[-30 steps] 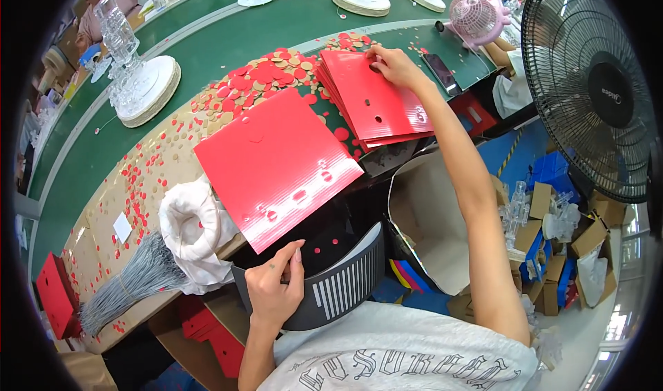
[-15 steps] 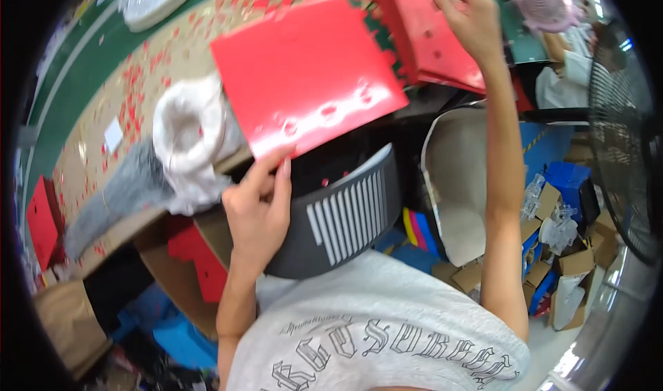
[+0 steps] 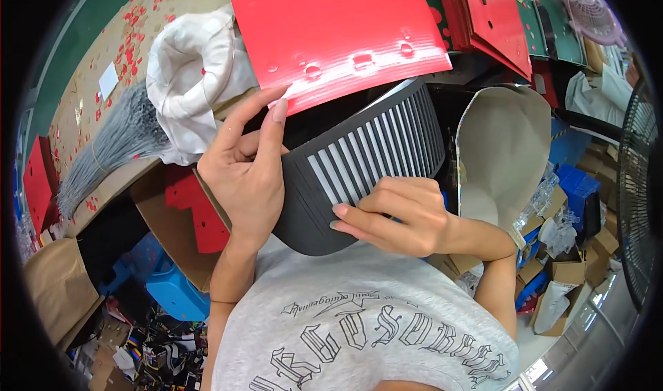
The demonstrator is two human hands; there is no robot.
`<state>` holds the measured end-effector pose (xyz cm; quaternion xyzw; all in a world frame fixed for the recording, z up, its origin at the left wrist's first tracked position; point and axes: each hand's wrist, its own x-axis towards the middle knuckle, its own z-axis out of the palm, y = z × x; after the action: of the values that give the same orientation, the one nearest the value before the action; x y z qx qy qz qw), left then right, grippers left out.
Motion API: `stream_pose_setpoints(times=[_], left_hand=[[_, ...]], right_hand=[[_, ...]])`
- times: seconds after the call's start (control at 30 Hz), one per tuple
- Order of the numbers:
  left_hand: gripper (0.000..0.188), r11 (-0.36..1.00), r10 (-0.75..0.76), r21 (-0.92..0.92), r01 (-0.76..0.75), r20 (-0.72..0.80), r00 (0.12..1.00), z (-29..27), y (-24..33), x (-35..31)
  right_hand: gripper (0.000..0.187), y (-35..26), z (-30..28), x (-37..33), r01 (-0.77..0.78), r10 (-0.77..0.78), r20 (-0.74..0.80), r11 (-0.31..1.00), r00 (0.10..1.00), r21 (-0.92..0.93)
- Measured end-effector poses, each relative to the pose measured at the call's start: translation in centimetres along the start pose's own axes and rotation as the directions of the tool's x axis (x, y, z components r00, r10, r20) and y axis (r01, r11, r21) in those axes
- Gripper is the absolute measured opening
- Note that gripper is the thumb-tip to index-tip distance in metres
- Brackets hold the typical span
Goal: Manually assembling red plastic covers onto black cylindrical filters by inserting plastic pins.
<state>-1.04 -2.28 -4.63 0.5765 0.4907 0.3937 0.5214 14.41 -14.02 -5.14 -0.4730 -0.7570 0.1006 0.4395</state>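
Observation:
Between the thumb and forefinger of my left hand [image 3: 242, 170] is the near left corner of a glossy red sheet [image 3: 338, 28], which has a row of round holes along its near edge. The sheet lies over the worktop's near side. Below it stands a curved black slotted panel [image 3: 376, 132] with white showing through its slots. My right hand [image 3: 397, 215] is in front of the panel's lower part, fingers curled and thumb against forefinger. Whether anything is in that pinch, I cannot tell. Right of the sheet lies a stack of red punched sheets [image 3: 497, 18].
A bundle of thin grey strands [image 3: 114, 149] lies beside a rolled-open white bag [image 3: 166, 90] on the left. Red scraps litter the cardboard-covered worktop [image 3: 83, 118]. On the right are a curved pale board [image 3: 504, 153], a black fan [image 3: 639, 184] and several opened boxes [image 3: 570, 270].
My right hand has come down from the red stack to the front of the slotted panel. My left hand keeps its pinch on the sheet's corner. The whole view has shifted.

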Motion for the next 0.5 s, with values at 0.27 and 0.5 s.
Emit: stream_pose_setpoints(times=[0.27, 0.5], left_hand=[[0.021, 0.999, 0.018, -0.033, -0.018, 0.01, 1.0, -0.1, -0.9, -0.6], [0.019, 0.999, -0.039, -0.006, 0.039, 0.027, 0.999, -0.5, -1.0, 0.4]], right_hand=[[0.017, 0.1, 0.1, 0.0, -0.343, 0.301, 0.214, 0.919, 0.929, 0.196], [0.03, 0.5, 1.4, -0.6, -0.133, 0.132, 0.017, 0.988, 0.991, 0.083]])
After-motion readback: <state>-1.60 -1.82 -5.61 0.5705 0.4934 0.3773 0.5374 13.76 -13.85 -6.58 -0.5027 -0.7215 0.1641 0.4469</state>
